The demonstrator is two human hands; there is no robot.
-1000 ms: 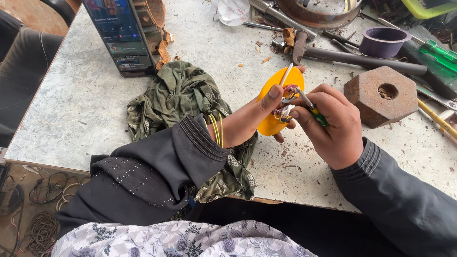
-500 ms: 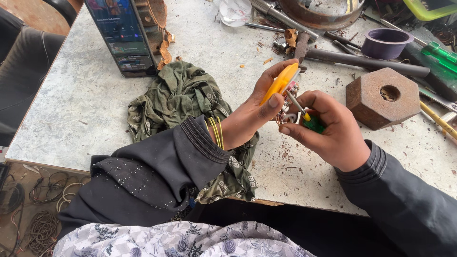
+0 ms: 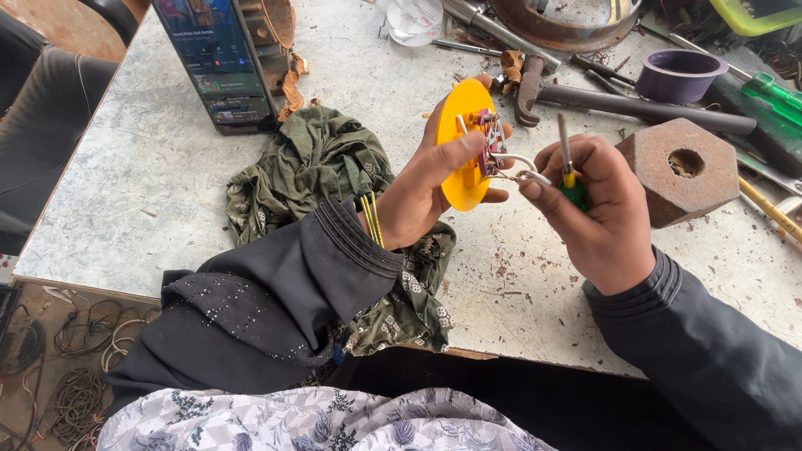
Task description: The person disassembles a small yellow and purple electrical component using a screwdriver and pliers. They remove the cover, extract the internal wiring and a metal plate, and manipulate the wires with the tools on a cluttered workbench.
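Yellow plastic disc (image 3: pixel 462 159) with a small wired terminal block sits gripped upright in the left hand (image 3: pixel 434 179), just left of the hexagonal block (image 3: pixel 681 171). The right hand (image 3: pixel 597 209), just right of the disc, is closed round a green-handled screwdriver (image 3: pixel 571 179) and pinches a white wire (image 3: pixel 522 175). Judged step: wiring the terminal; next calls for steady tip alignment.

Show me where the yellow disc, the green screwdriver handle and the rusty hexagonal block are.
yellow disc (image 3: pixel 458 134): head view, bare upper face of the disc.
green screwdriver handle (image 3: pixel 575 192): head view, green part showing between the fingers.
rusty hexagonal block (image 3: pixel 668 188): head view, its front face.
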